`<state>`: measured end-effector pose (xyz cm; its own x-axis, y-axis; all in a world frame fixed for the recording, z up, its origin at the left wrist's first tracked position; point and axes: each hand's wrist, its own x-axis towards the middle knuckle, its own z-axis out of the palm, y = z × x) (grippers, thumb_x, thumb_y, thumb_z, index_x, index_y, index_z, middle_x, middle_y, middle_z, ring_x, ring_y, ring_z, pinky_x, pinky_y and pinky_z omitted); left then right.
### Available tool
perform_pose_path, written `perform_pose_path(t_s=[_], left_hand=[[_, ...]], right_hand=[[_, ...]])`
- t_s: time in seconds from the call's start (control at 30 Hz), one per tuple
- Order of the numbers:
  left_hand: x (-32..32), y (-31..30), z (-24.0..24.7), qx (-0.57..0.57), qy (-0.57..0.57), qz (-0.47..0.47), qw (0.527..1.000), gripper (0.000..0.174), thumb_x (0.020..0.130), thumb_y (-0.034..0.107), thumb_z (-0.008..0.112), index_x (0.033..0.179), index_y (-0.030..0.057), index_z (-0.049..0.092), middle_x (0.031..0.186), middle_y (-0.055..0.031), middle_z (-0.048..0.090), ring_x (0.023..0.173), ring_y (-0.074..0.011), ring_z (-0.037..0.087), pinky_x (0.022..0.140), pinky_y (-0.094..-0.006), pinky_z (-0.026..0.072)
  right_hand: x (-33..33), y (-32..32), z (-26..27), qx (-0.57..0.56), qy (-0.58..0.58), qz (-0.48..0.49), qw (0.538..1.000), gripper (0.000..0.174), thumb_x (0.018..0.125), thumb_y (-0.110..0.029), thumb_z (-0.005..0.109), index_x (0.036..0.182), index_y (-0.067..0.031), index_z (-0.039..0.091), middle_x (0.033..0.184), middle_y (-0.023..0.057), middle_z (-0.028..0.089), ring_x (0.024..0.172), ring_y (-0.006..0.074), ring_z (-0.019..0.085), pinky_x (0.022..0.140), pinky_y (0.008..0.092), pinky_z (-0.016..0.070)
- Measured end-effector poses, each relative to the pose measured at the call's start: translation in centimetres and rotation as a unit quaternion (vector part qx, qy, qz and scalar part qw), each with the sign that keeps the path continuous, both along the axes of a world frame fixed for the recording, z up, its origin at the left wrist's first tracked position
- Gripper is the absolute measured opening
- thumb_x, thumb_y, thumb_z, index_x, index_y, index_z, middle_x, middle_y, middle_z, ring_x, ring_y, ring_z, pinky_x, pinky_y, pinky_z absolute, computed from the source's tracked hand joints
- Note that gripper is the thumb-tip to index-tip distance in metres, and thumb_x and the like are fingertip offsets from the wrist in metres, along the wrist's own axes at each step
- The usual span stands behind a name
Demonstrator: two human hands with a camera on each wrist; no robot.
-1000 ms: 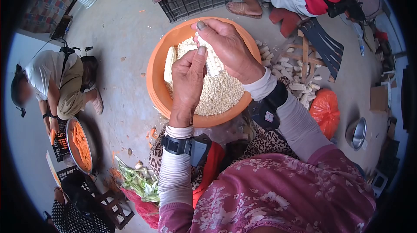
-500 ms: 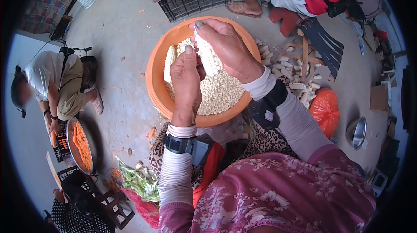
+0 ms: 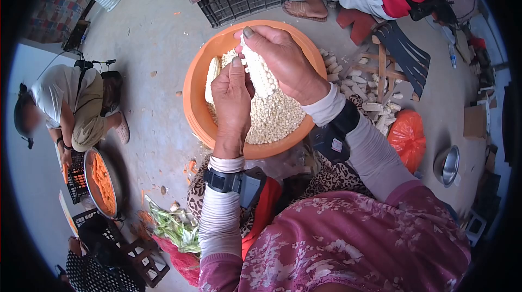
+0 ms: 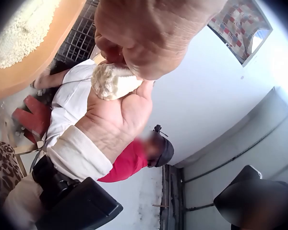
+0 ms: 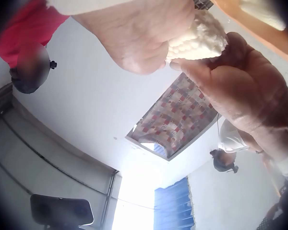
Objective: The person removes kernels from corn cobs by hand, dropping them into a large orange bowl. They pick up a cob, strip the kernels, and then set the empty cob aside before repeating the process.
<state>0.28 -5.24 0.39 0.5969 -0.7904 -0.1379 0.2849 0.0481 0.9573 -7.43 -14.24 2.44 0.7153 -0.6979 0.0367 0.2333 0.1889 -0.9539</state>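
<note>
The right hand [image 3: 291,63] grips a pale corn cob [image 3: 260,74] above an orange basin [image 3: 194,112]. Beside it the left hand [image 3: 232,99] has its thumb up and its curled fingers against the cob's left side. Loose white kernels [image 3: 277,120] fill much of the basin, and a second cob [image 3: 212,81] lies inside at its left. In the left wrist view the cob's broken end [image 4: 108,82] shows between both hands. The right wrist view shows the left thumb at the cob [image 5: 201,40]; the left fingertips are partly hidden.
Stripped cobs [image 3: 359,82] lie on the floor right of the basin, near a wooden stool frame [image 3: 381,74] and a red bag [image 3: 406,138]. A black crate [image 3: 243,1] stands beyond. At left, a crouching person [image 3: 70,99] is beside a pan of orange pieces [image 3: 102,183].
The left hand has moved slightly left and down from its place a second ago, exposing more of the cob. The right hand keeps its grip, shifted slightly left.
</note>
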Motion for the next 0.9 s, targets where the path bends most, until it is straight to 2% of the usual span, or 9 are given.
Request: perform_pose_path(t_s=[0.07,0.2,0.33,0.53,0.63,0.73,0.87,0.9], left_hand=[[-0.2,-0.1,0.1,0.001,0.012,0.004,1.0,0.025,0.095,0.027,0.047,0.083,0.0085,0.059,0.063,0.0055,0.049,0.051,-0.0025,0.041,0.045,-0.0176,0.0322],[0.1,-0.1,-0.3,-0.007,0.048,-0.007,0.999,0.022,0.095,0.022,0.048,0.089,0.0048,0.061,0.064,0.0042,0.048,0.049,-0.0027,0.04,0.043,-0.0172,0.0303],[0.2,-0.1,-0.1,0.022,0.053,0.008,0.998,0.022,0.094,0.023,0.05,0.089,0.0047,0.061,0.067,0.0032,0.05,0.05,-0.0035,0.041,0.044,-0.0174,0.0314],[-0.3,0.4,1.4,0.041,0.034,-0.033,0.998,0.035,0.095,0.035,0.047,0.079,0.006,0.058,0.061,0.0037,0.048,0.052,-0.0036,0.042,0.046,-0.018,0.032],[-0.5,0.6,1.6,0.029,-0.006,-0.063,0.998,0.041,0.095,0.041,0.045,0.075,0.0066,0.056,0.058,0.0037,0.046,0.052,-0.004,0.041,0.047,-0.0187,0.0314],[-0.9,0.4,0.8,0.051,-0.133,-0.08,0.987,0.046,0.095,0.041,0.043,0.07,0.0041,0.055,0.057,0.0031,0.044,0.054,-0.0053,0.038,0.049,-0.0224,0.0318],[-1.6,0.3,0.1,0.037,-0.193,-0.056,0.979,0.048,0.097,0.038,0.041,0.074,-0.0009,0.056,0.058,0.0011,0.044,0.058,-0.0084,0.038,0.052,-0.0259,0.0333],[-1.6,0.3,0.1,0.025,-0.179,-0.048,0.982,0.048,0.097,0.039,0.041,0.073,-0.0004,0.056,0.058,0.0001,0.045,0.058,-0.008,0.038,0.052,-0.0259,0.0336]], right_hand=[[0.3,0.2,0.1,0.053,-0.051,-0.021,0.997,0.028,0.092,-0.025,0.052,0.091,0.0017,0.056,0.08,0.0035,0.055,0.071,0.0067,0.05,0.061,0.0224,0.0433],[0.2,-0.3,0.2,0.067,-0.055,-0.031,0.996,0.026,0.092,-0.024,0.052,0.089,0.0017,0.057,0.078,0.0028,0.055,0.07,0.0065,0.05,0.061,0.0224,0.0444],[-0.1,-1.0,0.2,0.049,-0.083,-0.052,0.994,0.022,0.091,-0.02,0.053,0.088,0.0019,0.057,0.076,0.0018,0.055,0.066,0.006,0.05,0.059,0.0211,0.0433],[0.1,-1.0,0.2,0.032,-0.075,-0.075,0.994,0.02,0.09,-0.017,0.054,0.089,0.0024,0.057,0.075,0.0012,0.054,0.065,0.0055,0.049,0.057,0.0214,0.0421],[0.1,-0.9,0.3,0.026,-0.073,-0.076,0.994,0.02,0.09,-0.017,0.054,0.089,0.0027,0.057,0.075,0.0013,0.054,0.066,0.0056,0.048,0.058,0.0216,0.0416],[0.3,-1.0,-0.1,0.005,-0.065,-0.082,0.994,0.021,0.089,-0.018,0.054,0.089,0.0028,0.057,0.076,0.0019,0.054,0.068,0.0063,0.047,0.06,0.0223,0.0408],[0.6,-0.8,-0.6,0.015,-0.047,-0.089,0.995,0.023,0.089,-0.02,0.054,0.089,0.0028,0.057,0.077,0.0031,0.053,0.072,0.0078,0.046,0.062,0.0241,0.0398],[0.6,-0.7,-0.6,0.016,-0.052,-0.087,0.995,0.023,0.089,-0.02,0.054,0.09,0.0023,0.057,0.077,0.003,0.053,0.071,0.0078,0.046,0.063,0.0238,0.0402]])
